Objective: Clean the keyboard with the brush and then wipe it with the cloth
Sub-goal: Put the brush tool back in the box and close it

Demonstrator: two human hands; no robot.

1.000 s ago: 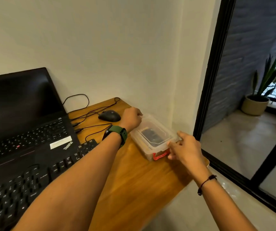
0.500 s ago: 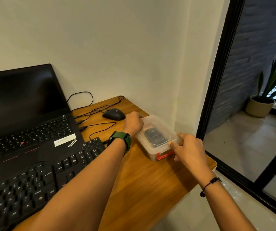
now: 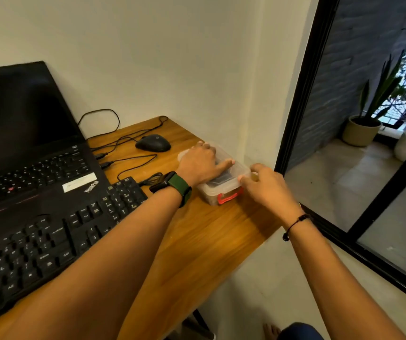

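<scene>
Left hand (image 3: 200,163) flat on the lid of the plastic box (image 3: 224,190), fingers mostly straight and pressing down, thumb stretched toward the right edge of the lid. Right hand (image 3: 268,186) at the right rim of the same box, fingertips curled against the lid edge and seemingly pinching it; hard to tell how firm the hold is. Box at the far right part of the bench (image 3: 204,241), close to the wall, red clasp (image 3: 230,198) facing the camera and, as far as visible, hanging down. Something dark inside, seen through the lid, not clear enough to name.

Keyboard (image 3: 57,239) lying at the left on the bench, partly under the front edge of the laptop (image 3: 32,168), well apart from both hands and not touched. Mouse (image 3: 153,143) with its cable behind the box. No brush and no cloth in view; probably kept in the box, but only a guess.

Step in hand, by judgement: opening the box to get the tools, so cleaning itself not begun yet. Next move likely calls for holding the box down with the left hand while lifting the lid edge with the right, then taking the brush out first.
</scene>
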